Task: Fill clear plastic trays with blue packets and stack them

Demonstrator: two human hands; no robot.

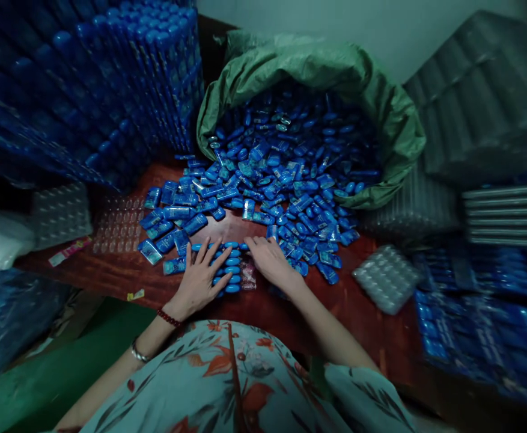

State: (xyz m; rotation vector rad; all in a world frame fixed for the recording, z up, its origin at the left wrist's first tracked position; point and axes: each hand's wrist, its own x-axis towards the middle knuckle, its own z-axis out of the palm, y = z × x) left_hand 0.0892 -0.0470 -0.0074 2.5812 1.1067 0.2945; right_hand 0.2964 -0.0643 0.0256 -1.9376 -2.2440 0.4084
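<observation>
My left hand (204,275) lies with spread fingers over a block of small blue plastic containers (232,270), set side by side in a clear moulded tray (248,278). The tray's right part shows bare cells. At the tray's upper right, the bent fingers of my right hand (270,261) close on one small blue container (244,246). Its far end is hidden under the fingertips. Just beyond both hands spreads a loose pile of the same blue containers (285,180), lying at all angles.
A green woven sack (407,132) lies open at the back, spilling containers onto the reddish wooden table (128,270). Tall stacks of filled blue trays (155,66) stand at left. Clear trays (119,222) lie at left, another tray (387,278) at right. Grey tray stacks (484,102) rise behind.
</observation>
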